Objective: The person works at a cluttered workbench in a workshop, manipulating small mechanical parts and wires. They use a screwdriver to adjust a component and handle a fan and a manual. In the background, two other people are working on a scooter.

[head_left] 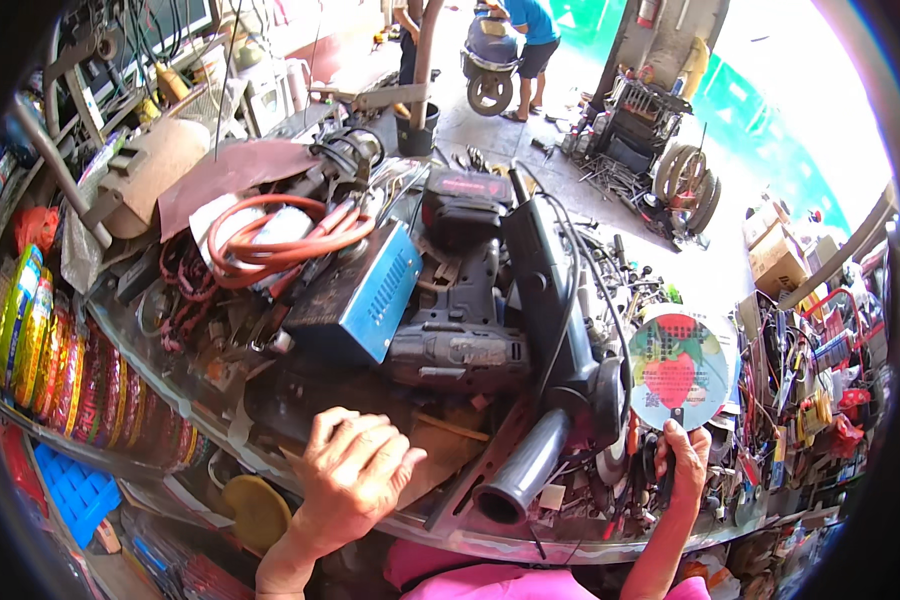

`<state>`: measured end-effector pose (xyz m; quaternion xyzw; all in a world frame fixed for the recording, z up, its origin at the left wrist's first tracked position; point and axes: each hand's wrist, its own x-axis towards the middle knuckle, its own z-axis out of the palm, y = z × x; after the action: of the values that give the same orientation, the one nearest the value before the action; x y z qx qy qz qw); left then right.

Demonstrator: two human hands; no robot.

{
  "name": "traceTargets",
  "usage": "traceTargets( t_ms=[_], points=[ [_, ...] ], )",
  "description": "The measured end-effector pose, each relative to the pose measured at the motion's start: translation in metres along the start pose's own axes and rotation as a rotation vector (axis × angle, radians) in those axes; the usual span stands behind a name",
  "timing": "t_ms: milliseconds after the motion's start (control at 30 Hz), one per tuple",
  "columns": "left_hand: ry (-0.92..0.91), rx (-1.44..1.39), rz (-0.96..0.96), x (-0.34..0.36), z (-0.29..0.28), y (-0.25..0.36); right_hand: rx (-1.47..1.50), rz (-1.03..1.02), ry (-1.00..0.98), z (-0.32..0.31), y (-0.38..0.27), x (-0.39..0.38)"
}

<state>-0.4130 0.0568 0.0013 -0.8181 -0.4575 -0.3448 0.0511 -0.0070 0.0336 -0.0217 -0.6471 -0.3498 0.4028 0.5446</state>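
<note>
**Hands at the near edge of a crowded counter**

Our left hand (pixel 355 470) lies palm down, fingers loosely curled and holding nothing, on the near rim of the counter (pixel 530 545), as if to brace us. Our right hand (pixel 682 462) is closed on the dark handle of a round paddle fan (pixel 678 368), held upright at the near right so it stands above the clutter. Between the hands an angle grinder (pixel 555 330) points its grey side handle toward us. Farther off lie a cordless drill (pixel 460 345) and a blue metal box (pixel 355 295) under red hose coils (pixel 270 240). Open room is scarce; only the near edge gives space.
</note>
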Motion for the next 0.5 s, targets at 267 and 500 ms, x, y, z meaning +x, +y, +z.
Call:
traceTargets(
  t_ms=[267, 500],
  points=[
    [-0.018, 0.314, 0.137, 0.046, 0.032, -0.003, 0.044, -0.007, -0.063, -0.002, -0.003, 0.000],
    [-0.110, 0.307, 0.342, 0.086, 0.049, -0.015, 0.050, 0.012, -0.076, 0.002, -0.011, -0.002]
  ],
)
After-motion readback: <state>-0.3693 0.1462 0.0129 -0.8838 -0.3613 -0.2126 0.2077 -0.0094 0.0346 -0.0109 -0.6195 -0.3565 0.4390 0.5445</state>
